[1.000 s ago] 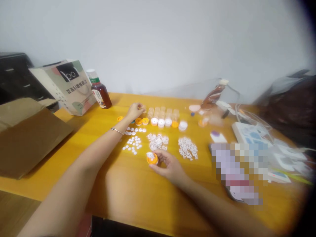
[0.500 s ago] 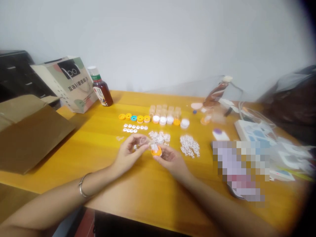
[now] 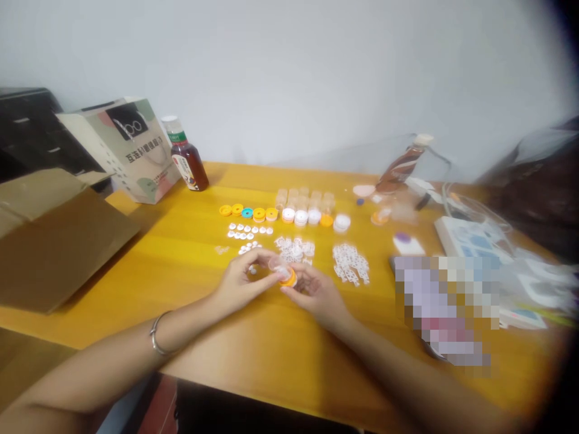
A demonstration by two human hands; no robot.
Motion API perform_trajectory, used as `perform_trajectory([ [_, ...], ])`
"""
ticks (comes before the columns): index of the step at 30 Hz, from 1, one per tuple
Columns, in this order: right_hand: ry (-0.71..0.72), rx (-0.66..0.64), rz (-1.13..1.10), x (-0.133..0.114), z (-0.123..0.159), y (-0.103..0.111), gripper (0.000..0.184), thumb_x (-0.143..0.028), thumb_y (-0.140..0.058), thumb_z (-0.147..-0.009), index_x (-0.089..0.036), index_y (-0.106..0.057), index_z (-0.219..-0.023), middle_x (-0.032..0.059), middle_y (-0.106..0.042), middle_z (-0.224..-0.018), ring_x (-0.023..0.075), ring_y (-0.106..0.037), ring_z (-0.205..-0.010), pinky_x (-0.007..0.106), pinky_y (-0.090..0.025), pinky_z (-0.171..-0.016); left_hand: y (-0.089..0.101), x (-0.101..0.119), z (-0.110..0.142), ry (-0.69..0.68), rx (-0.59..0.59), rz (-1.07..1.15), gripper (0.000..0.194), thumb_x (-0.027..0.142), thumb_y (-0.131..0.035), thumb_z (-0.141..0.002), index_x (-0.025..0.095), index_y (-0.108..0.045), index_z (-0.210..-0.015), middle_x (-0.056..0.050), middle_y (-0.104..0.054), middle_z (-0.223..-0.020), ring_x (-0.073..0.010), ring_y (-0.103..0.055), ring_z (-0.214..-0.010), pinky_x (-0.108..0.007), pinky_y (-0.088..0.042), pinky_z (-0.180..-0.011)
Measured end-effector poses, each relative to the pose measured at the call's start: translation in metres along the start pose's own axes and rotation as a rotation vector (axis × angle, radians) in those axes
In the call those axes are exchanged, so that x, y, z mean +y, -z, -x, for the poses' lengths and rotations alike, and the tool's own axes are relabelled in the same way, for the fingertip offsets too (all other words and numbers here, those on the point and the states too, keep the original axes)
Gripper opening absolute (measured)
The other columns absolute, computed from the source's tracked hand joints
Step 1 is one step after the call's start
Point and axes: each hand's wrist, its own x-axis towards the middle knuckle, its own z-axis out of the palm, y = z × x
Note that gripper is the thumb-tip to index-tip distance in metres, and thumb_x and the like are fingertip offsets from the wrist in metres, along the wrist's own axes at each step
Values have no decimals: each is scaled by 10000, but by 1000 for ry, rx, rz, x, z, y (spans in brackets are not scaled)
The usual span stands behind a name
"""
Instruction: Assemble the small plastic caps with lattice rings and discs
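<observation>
with the left hand (image 3: 239, 278), now holds the clear cup (image 3: 274, 263) right at the orange cap (image 3: 289, 279), no longer apart from it as half a second ago; so seems to have two parts meeting, with contact too blurred to confirm. clamps left fingers and thumb on the cup; with the right hand (image 3: 319, 295), pinches the cap by its side. holds both on the near side of the row of caps (image 3: 288, 216). shows white plastic (image 3: 284, 270) at the cup's mouth, cannot tell how far inside. includes other clear cups (image 3: 304, 199) just behind the row, with contents unreadable; beyond its left end, a bottle of dark red liquid (image 3: 193, 166); beyond its right end, a tilted brown bottle (image 3: 400, 172); farther left of the row, a paper bag (image 3: 136, 154) and a cardboard box (image 3: 58, 241), with insides hidden.
</observation>
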Motion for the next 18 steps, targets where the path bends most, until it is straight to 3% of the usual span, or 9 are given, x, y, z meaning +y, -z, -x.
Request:
perform_trajectory([
  [9, -14, -8, 1, -1, 1, 0, 285, -272, -649, -711, -219, -588, -983, 9, -671, -836, 142, -615, -710, 284, -505, -661, -2, -2, 1, 36, -46, -35, 235, 311, -641, -745, 180, -588, -934, -51, -646, -888, -156, -584, -808, -279, -444, -720],
  [18, -80, -51, -177, -9, 2, -2, 262, -258, -676, -682, -250, -620, -937, -17, -661, -858, 134, -606, -806, 289, -471, -779, 3, -6, -1, 69, -101, 41, 282, 325, -633, -744, 182, -598, -983, -66, -640, -943, -180, -562, -838, -313, -430, -769],
])
